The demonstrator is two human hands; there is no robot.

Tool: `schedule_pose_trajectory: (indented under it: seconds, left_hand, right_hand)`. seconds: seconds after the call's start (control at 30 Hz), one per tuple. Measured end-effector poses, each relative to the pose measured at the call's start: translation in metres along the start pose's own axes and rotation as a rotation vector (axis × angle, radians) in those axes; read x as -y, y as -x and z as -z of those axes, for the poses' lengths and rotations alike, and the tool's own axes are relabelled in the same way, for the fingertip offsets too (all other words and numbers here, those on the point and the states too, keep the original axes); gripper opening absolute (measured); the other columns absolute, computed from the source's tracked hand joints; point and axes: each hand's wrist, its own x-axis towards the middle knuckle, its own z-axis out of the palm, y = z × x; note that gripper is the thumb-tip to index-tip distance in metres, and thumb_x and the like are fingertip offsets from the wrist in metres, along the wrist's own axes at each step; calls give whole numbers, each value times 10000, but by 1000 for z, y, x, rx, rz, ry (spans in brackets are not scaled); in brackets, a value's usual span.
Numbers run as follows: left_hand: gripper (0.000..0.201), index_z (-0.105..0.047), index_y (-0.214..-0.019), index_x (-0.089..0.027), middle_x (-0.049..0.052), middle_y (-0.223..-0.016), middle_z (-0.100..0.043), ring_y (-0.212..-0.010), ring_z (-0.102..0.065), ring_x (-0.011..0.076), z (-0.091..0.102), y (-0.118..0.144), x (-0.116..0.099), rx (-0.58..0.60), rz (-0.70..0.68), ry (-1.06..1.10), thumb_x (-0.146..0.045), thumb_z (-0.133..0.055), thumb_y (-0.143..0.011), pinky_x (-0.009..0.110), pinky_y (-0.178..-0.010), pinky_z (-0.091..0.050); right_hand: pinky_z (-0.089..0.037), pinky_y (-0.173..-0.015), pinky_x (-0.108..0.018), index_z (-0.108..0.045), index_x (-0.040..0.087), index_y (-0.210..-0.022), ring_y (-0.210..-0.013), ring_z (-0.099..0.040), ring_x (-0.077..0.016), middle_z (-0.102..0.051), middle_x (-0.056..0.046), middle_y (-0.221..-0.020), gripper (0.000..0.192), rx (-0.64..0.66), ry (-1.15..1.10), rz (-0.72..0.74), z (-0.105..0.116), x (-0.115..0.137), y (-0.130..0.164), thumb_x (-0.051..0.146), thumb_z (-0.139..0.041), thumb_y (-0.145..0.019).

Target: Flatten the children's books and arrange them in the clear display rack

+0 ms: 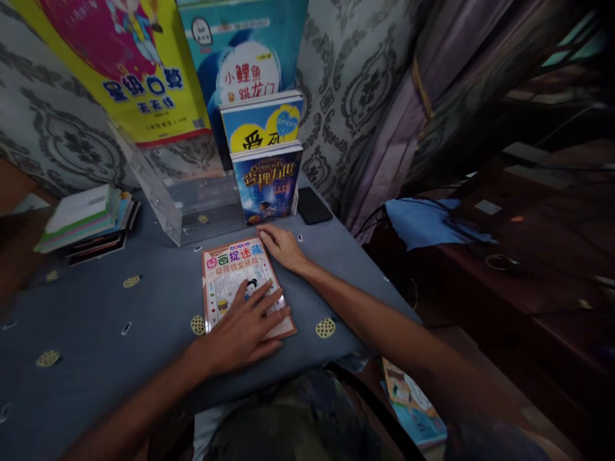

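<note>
item: thin paperback [233, 272], red-brown border, coloured title, line-drawn cover. location: flat on the bench [163, 339], in front of the clear stand [175, 221] and the upright dark-blue book [269, 186].

left hand [247, 323]: palm down over the lower part of the cover; grip spread, fingers apart, nothing pinched.

right hand [284, 248]: beside the upper right corner, thumb and fingers drawn in toward it; whether the grip pinches the corner or merely rests there, cannot tell.

handling, by estimate: light; cover flexible rather than stiff, glossy and so a little slippery; corners liable to crease, pages liable to tear if pulled singly. best hold: thumb above and fingers below at a free side edge or the upper right corner, the flat left palm steadying it.

nearby: black phone [313, 206], right of the dark-blue book; stack of books [91, 221], well apart at left.
</note>
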Motion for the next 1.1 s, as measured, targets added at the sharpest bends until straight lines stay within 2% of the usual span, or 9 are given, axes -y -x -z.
schedule_pose_trajectory:
  seconds: [0.2,0.53,0.83,1.1]
  left_hand:
    - [484,-454,-1476,-268,100,-1569,-457,-1514,-302,313,4,-4,7,-1,-1,-40,-409,-476,-1014,645,-1227,-203]
    - [482,-453,-1483,-255,116,-1563,-465,-1498,-327,323,3,-15,23,-1,22,-98,-421,-427,-1031,648,-1209,-209]
    - [475,-483,-1469,-234,127,-1557,-470,-1479,-353,331,1,-19,27,-48,25,-122,-409,-434,-1030,666,-1190,-212]
    - [403,-571,-1396,-246,96,-1492,-555,-1460,-393,303,-1,-17,32,-87,-26,-32,-376,-445,-1035,638,-1199,-204]
  right_hand:
    - [-517,-936,-356,-659,208,-1234,-1056,-696,-219,-753,-64,-1150,333,1,-78,7,2,0,-1,302,-423,-1019]
    - [-504,-992,-365,-670,206,-1244,-1116,-680,-219,-740,-65,-1212,347,43,-117,45,2,0,-3,263,-417,-1013]
    - [-510,-988,-376,-672,186,-1255,-1119,-687,-228,-738,-85,-1230,354,103,-14,36,2,0,-1,173,-467,-966]
    - [-513,-959,-358,-665,179,-1243,-1093,-684,-222,-741,-74,-1212,327,149,79,30,1,3,-1,172,-486,-969]
